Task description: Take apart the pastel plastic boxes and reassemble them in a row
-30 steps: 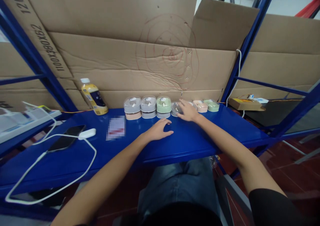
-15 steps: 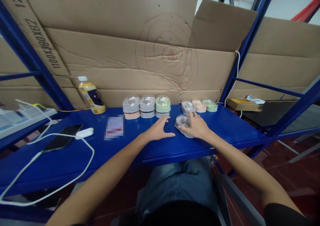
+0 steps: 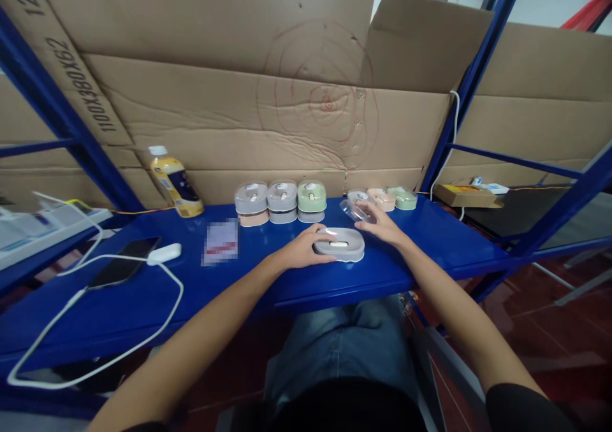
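A grey oval box (image 3: 345, 248) with a small white piece on its top lies on the blue shelf in front of me. Fingers and thumb of my left hand (image 3: 306, 247) grip its left end. Off to the box's upper right, my right hand (image 3: 379, 223) pinches a clear plastic lid (image 3: 354, 211), held tilted and apart from the box. Just behind that lid stand a grey lidded box (image 3: 357, 197), a peach one (image 3: 381, 199) and a green one (image 3: 403, 197) in a row.
Stacked lidded boxes (image 3: 282, 197) in grey, peach and green stand against the cardboard wall (image 3: 215, 113). On the left are a yellow drink bottle (image 3: 176, 183), a blurred card (image 3: 220, 242), a phone (image 3: 125, 263) and a looped white cable (image 3: 179, 298). The shelf's front edge (image 3: 329, 301) runs above my lap.
The clear lid has come off the grey box and moved up and back in my right hand. My left hand, empty before, now grips the box, which sits slightly further left.
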`<state>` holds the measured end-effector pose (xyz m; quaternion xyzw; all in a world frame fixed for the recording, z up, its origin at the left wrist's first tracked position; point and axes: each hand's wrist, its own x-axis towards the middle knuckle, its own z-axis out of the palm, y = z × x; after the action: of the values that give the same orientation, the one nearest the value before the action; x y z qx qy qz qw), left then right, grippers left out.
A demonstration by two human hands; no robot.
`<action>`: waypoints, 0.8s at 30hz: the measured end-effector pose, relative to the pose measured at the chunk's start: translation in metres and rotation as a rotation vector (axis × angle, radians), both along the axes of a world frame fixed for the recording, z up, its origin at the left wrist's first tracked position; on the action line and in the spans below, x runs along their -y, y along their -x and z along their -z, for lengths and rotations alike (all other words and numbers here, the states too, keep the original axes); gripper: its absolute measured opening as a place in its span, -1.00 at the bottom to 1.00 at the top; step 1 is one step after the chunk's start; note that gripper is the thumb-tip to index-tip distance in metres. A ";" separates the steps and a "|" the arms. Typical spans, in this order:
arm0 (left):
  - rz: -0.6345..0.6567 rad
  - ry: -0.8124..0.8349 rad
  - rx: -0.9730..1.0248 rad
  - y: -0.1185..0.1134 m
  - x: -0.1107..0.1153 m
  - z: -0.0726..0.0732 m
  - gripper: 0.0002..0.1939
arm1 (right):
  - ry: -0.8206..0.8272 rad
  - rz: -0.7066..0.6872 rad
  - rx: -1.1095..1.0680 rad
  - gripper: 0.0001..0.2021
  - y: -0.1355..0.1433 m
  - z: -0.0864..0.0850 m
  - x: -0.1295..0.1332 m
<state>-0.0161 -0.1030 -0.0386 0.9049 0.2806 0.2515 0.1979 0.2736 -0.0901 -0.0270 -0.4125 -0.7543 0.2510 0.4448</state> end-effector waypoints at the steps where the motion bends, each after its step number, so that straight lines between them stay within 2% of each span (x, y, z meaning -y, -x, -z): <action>1: 0.000 -0.005 -0.009 -0.001 0.001 0.000 -0.50 | 0.010 0.034 -0.017 -0.36 -0.001 0.003 -0.002; 5: -0.067 -0.025 0.058 -0.001 -0.001 0.001 -0.57 | 0.015 0.132 -0.099 -0.35 0.000 0.007 -0.008; 11: -0.303 -0.047 0.322 0.007 -0.014 -0.004 -0.50 | 0.070 0.196 -0.303 -0.42 -0.011 -0.007 -0.011; 13: -0.290 -0.068 0.303 0.008 -0.011 -0.007 -0.52 | 0.063 0.201 -0.324 -0.42 -0.015 -0.010 -0.011; 15: -0.222 -0.081 0.216 0.007 -0.006 -0.008 -0.56 | 0.032 0.191 -0.289 -0.38 -0.016 -0.011 -0.009; 17: -0.149 -0.069 0.121 0.004 0.000 -0.006 -0.57 | 0.011 0.121 -0.205 -0.31 -0.016 -0.011 -0.005; 19: -0.110 -0.048 0.074 0.000 0.003 -0.002 -0.48 | 0.015 -0.010 -0.094 -0.24 -0.013 -0.011 0.001; 22: -0.133 0.000 0.099 -0.005 0.001 0.006 -0.20 | 0.020 -0.188 0.082 -0.17 -0.005 -0.012 0.012; 24: -0.152 0.055 0.146 -0.006 -0.003 0.010 -0.02 | -0.020 -0.226 0.194 -0.15 0.003 -0.013 0.017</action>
<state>-0.0100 -0.0999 -0.0491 0.8546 0.3402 0.3231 0.2227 0.2701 -0.1074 -0.0135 -0.3428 -0.8378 0.2509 0.3429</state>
